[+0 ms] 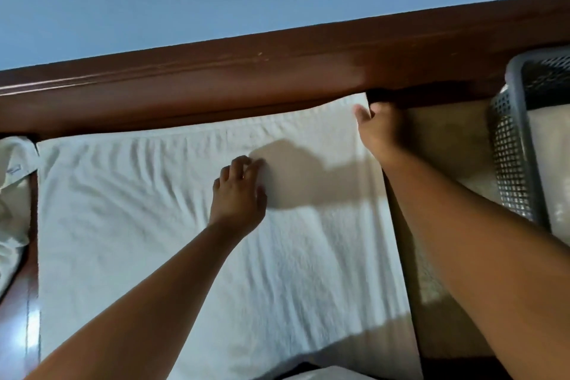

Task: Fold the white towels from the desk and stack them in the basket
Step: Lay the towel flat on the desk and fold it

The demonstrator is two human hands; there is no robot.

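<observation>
Forearms (154,302) outstretched | left grip (237,191) relaxed, pressing towel (138,225) | right grip (379,129) pinching towel corner

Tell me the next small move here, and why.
Probably draw the right hand, which pinches the far right corner of the white towel, across toward the left edge for a first fold. The towel lies spread flat and unfolded, and the left hand presses its middle, likely marking the fold line.
</observation>
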